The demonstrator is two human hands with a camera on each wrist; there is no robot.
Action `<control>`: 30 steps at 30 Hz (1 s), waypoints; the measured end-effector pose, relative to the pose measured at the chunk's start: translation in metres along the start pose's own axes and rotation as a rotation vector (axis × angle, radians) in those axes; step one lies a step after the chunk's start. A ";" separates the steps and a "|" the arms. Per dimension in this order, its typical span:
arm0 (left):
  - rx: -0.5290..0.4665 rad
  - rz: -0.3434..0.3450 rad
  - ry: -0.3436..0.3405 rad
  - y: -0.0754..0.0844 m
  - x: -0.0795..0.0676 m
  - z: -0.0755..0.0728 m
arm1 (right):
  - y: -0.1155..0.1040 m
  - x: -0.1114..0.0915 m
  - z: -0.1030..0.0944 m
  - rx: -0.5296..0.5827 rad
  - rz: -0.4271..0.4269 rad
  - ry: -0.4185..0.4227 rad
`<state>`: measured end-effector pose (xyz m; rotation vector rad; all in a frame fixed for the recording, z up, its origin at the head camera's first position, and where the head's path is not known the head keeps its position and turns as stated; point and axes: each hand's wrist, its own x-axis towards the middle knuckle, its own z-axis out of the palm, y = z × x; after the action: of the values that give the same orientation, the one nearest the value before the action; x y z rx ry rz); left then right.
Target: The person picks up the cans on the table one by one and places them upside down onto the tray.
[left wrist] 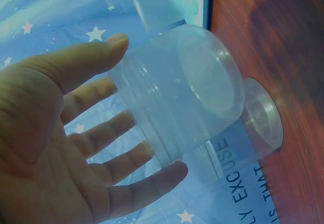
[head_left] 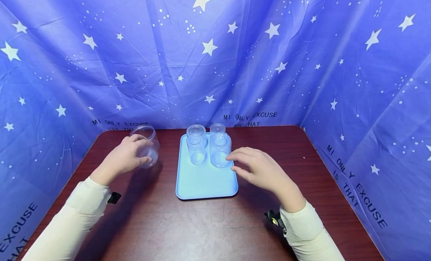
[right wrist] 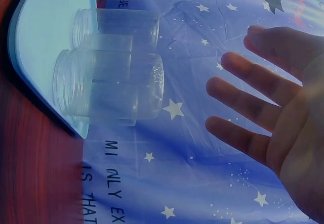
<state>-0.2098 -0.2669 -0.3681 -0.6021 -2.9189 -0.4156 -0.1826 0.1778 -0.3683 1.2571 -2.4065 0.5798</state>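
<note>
My left hand (head_left: 126, 154) grips a clear plastic jar (left wrist: 182, 87) around its threaded rim, thumb on one side and fingers spread along the other. The jar's rounded base points toward the table, its mouth toward the palm. Behind it, a second clear jar (left wrist: 265, 118) shows in the left wrist view. On a light blue tray (head_left: 207, 184) stand several clear jars, mouths down. My right hand (head_left: 259, 169) hovers by the tray's right edge with loosely extended fingers, nearest the front right jar (head_left: 220, 150). The right wrist view shows a gap between fingertips and jars.
The dark red-brown wooden table (head_left: 161, 223) carries the tray near its back edge. A blue curtain (head_left: 182, 58) with stars and lettering hangs behind and along both sides, close to the table's edges.
</note>
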 end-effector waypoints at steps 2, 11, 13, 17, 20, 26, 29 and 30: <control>-0.009 -0.004 0.019 0.001 0.000 -0.001 | 0.000 0.000 0.000 -0.002 0.004 -0.001; -0.048 -0.010 0.102 0.009 -0.001 -0.001 | 0.002 -0.003 0.000 -0.007 -0.003 0.024; -0.051 -0.008 0.117 0.011 -0.001 -0.002 | 0.002 -0.003 0.000 -0.005 -0.007 0.030; -0.060 0.000 0.140 0.015 -0.002 -0.003 | 0.003 -0.003 -0.002 -0.005 -0.008 0.043; -0.063 0.004 0.157 0.018 -0.002 -0.005 | 0.003 -0.003 -0.002 -0.002 -0.003 0.049; -0.082 0.002 0.217 0.023 -0.004 -0.007 | 0.002 -0.002 -0.004 0.003 -0.006 0.063; -0.104 -0.001 0.251 0.027 -0.005 -0.008 | 0.001 -0.002 -0.004 0.001 -0.005 0.066; -0.112 -0.003 0.265 0.029 -0.005 -0.008 | 0.001 -0.002 -0.005 -0.001 -0.003 0.066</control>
<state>-0.1931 -0.2459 -0.3542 -0.5123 -2.6588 -0.6127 -0.1815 0.1822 -0.3653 1.2218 -2.3503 0.6090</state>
